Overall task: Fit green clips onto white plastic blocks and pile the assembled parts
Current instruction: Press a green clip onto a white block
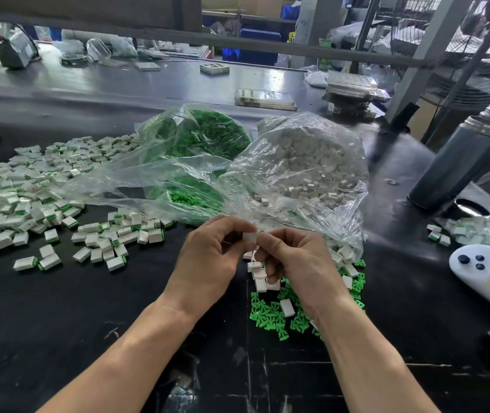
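One white block [250, 236] sits right between the two hands, pinched at the fingertips: the left hand [212, 254] holds it from its side with fingers curled in, the right hand [292, 257] grips it from the other side, thumb and forefinger closed on its edge. Whether a clip is already seated in it, I cannot tell. Just under the right hand's curled fingers, more white blocks [257, 274] cluster, touching each other. Below and beneath the right wrist lies a scatter of loose green clips [270, 314] on the black table [88, 338], a few white pieces mixed in. Out past the left hand, a broad pile of assembled parts [29, 192] spreads wide. Beyond both sets of fingertips, two clear bags sit side by side: the bag of green clips [205, 135] on the left-hand side, the bag of white blocks [306, 162] ahead of the right hand. Farther off to the right stand a grey flask [458, 162] and a white controller [482, 269].
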Demonstrator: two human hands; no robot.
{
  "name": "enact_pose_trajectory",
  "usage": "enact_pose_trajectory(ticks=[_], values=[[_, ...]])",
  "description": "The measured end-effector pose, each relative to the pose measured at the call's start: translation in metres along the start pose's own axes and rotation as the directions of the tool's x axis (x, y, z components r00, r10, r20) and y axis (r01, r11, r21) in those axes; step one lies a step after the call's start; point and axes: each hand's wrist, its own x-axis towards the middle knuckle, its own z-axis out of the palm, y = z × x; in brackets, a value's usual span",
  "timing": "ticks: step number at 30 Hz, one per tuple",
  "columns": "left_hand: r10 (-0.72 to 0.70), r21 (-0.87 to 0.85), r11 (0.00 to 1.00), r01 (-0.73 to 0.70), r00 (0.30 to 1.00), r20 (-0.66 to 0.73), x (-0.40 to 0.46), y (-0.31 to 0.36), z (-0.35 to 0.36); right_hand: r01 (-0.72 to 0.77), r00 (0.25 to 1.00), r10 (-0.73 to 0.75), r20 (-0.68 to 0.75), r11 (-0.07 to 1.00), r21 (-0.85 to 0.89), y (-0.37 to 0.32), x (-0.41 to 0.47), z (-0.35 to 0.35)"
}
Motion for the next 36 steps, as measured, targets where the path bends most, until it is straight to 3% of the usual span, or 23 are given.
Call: enact_pose_trajectory(ticks=[9, 19, 27, 36], values=[[-0.120, -0.110, 0.987, 0.119, 0.993, 0.005, -0.0020, 0.0016, -0.0003, 0.021, 1.000, -0.021, 0.002, 0.999, 0.044, 0.0018, 0.0015, 0.0043], [-0.120, -0.170, 0.978, 0.122, 0.993, 0.025, -0.0030, 0.0020, 0.0011, 0.016, 1.000, -0.015, -0.017, 0.998, 0.056, 0.0017, 0.0013, 0.0033], [-0.205, -0.469, 0.857, 0.213, 0.976, 0.070, -0.0008, -0.0005, 0.0013, 0.069, 0.996, -0.071, -0.046, 0.997, -0.046, 0.0020, 0.0010, 0.0041], [-0.158, -0.427, 0.889, 0.166, 0.986, 0.055, 0.0011, -0.0033, 0.0017, 0.024, 0.999, -0.028, 0.034, 0.995, 0.096, 0.0016, 0.0003, 0.0073]])
